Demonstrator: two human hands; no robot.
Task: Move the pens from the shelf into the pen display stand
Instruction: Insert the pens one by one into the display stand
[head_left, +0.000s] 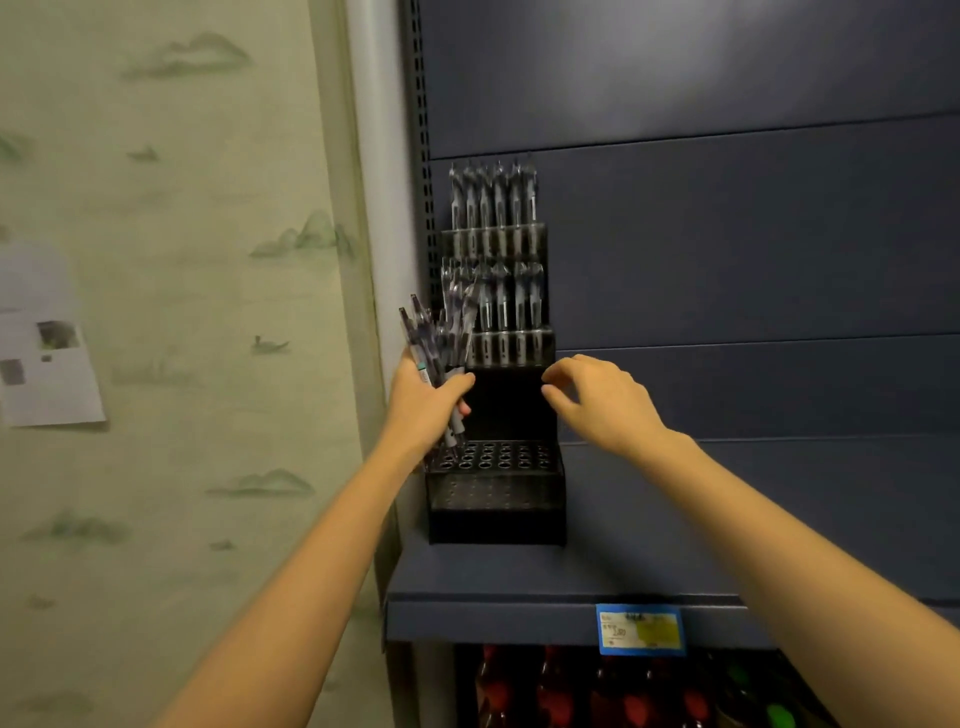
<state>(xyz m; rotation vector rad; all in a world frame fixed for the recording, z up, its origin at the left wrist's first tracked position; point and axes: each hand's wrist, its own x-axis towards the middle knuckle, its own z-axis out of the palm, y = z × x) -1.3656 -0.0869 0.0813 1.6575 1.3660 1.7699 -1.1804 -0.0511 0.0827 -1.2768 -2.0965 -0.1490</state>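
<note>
A black tiered pen display stand (496, 499) sits at the left end of a dark blue shelf (519, 577). Its top tier (493, 208) and middle tier (506, 306) hold rows of clear pens, and the lowest tier (498, 454) shows bare holes. My left hand (423, 402) grips a bundle of clear pens (434, 345) beside the stand's left side, their lower ends over the lowest tier. My right hand (597, 397) hovers in front of the stand's right side with fingers loosely curled, holding nothing.
A blue and yellow price tag (640, 629) is fixed to the shelf's front edge. Bottles with red and green contents (623, 696) stand on the level below. A patterned wall (182, 312) with a paper sheet (47, 364) lies to the left.
</note>
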